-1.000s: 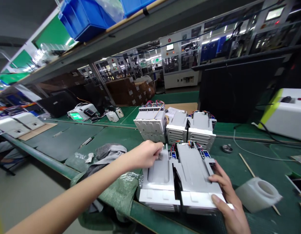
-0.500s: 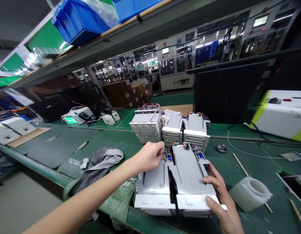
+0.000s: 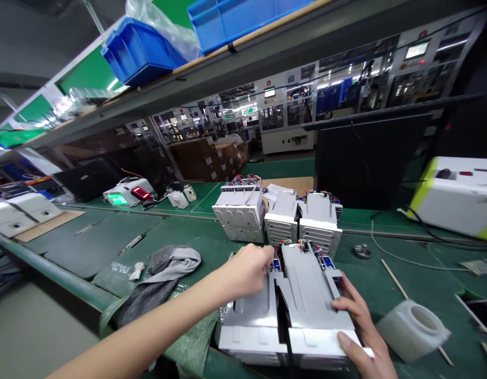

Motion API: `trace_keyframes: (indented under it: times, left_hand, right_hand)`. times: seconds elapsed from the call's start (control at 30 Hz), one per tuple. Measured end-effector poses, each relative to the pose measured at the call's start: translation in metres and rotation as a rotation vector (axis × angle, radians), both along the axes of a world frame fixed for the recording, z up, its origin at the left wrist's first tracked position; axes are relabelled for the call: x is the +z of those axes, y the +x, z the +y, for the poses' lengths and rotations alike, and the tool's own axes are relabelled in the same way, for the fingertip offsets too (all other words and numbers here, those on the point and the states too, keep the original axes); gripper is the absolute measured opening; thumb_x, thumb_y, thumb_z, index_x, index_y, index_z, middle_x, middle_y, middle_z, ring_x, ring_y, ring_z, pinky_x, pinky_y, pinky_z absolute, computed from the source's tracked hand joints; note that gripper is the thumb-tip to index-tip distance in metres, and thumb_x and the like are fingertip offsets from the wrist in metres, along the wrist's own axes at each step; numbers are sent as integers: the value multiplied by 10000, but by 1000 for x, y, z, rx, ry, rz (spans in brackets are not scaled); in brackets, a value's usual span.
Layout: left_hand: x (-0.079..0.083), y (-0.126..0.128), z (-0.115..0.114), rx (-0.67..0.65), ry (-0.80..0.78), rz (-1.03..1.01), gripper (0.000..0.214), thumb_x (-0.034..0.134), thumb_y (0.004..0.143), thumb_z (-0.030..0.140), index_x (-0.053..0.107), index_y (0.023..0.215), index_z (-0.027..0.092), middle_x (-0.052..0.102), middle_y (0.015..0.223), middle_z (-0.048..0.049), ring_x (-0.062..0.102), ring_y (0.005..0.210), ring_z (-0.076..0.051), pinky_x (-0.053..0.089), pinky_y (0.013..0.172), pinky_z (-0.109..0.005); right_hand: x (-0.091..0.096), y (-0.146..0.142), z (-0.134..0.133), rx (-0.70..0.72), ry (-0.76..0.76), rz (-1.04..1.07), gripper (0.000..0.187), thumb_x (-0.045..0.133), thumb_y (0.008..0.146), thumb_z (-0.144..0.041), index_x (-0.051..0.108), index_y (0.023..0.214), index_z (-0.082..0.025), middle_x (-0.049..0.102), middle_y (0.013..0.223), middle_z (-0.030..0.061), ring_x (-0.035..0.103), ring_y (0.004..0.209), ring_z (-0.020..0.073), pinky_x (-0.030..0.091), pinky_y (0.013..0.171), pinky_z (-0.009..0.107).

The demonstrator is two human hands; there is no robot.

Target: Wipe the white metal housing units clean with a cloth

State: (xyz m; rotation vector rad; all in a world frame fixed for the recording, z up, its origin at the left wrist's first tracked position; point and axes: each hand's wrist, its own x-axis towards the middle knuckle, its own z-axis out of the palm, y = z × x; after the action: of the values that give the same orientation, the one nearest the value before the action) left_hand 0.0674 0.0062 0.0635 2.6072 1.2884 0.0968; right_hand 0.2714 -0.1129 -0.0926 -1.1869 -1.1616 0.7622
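Two grey-and-white housings with wiring at their far ends lie side by side at the bench's front edge. My left hand (image 3: 253, 269) is closed at the far end of the left housing (image 3: 253, 310), close to a small blue connector (image 3: 276, 265). Its fingertips are turned away, so what they pinch is hidden. Against the outer side of the right housing (image 3: 308, 292), my right hand (image 3: 364, 329) grips with its thumb near the front edge and its fingers along the side. Coloured wires (image 3: 304, 245) stick out at this housing's far end.
Three similar units stand behind, including a left one (image 3: 238, 213) with red and blue wires. A white plastic jar (image 3: 411, 331) and a thin stick (image 3: 393, 278) lie right. Grey cloth (image 3: 174, 263) rests left. Overhead runs a shelf with blue bins (image 3: 142, 52).
My left hand has shifted slightly along the far end of the left housing, still closed. My right hand keeps its hold. The view has tilted a little, and a display at the back left now glows red.
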Motion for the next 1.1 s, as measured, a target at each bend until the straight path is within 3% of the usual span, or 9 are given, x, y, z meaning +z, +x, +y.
trace_keyframes:
  times: [0.17,0.3,0.47,0.63,0.77,0.87,0.93,1.1]
  left_hand:
    - [2,1,-1,-21,10,19,321,514,621,-45,353,683,227,459,610,20,482,579,-157,229,517,-272]
    - [5,-1,5,-18,-45,6,260,564,672,-2,416,672,212,472,590,38,481,568,-138,273,508,-244]
    - [8,-4,11,1,-77,-62,162,589,754,55,494,740,185,478,640,57,469,602,-119,346,580,-239]
    - [19,-24,-34,-75,-194,-131,277,616,643,-5,438,653,207,470,575,71,456,551,-103,293,505,-216]
    - [23,-49,-60,31,-188,-243,248,618,674,11,468,705,206,564,640,57,536,604,-111,343,539,-200]
    - [15,-54,-66,130,-145,-381,166,636,791,144,482,800,204,653,807,18,615,767,-133,425,673,-212]
    - [6,-47,-71,115,-154,-439,144,630,810,158,498,841,208,664,853,19,624,810,-131,438,716,-212]
    - [-15,-23,-69,75,-165,-464,198,527,758,16,471,765,206,611,777,-6,591,776,-167,411,678,-247]
  right_hand:
    - [-10,6,2,18,20,-44,314,567,837,-483,583,1088,-295,255,1592,10,310,1427,337,453,981,366]
    - [-18,16,5,30,64,-124,301,586,835,-456,602,1085,-290,283,1584,21,363,1398,356,512,894,354]
    - [-20,25,6,24,51,-182,320,590,833,-464,622,1090,-276,314,1575,33,362,1395,374,513,899,385]
    - [-8,28,4,33,-9,-219,356,592,821,-517,640,1084,-282,348,1560,32,359,1396,378,503,932,424]
    - [19,29,-5,-36,-117,-334,412,601,787,-581,645,1118,-340,414,1520,13,398,1365,395,394,1031,582]
    - [38,24,-10,-122,-83,-404,421,606,781,-578,628,1143,-364,462,1482,1,401,1363,373,305,1083,623]
    - [44,19,-10,-166,-71,-425,425,594,794,-572,621,1155,-350,483,1463,11,414,1353,360,282,1100,616]
    - [35,10,0,-152,-73,-374,382,528,865,-526,627,1149,-291,450,1481,51,402,1364,342,341,1080,575]
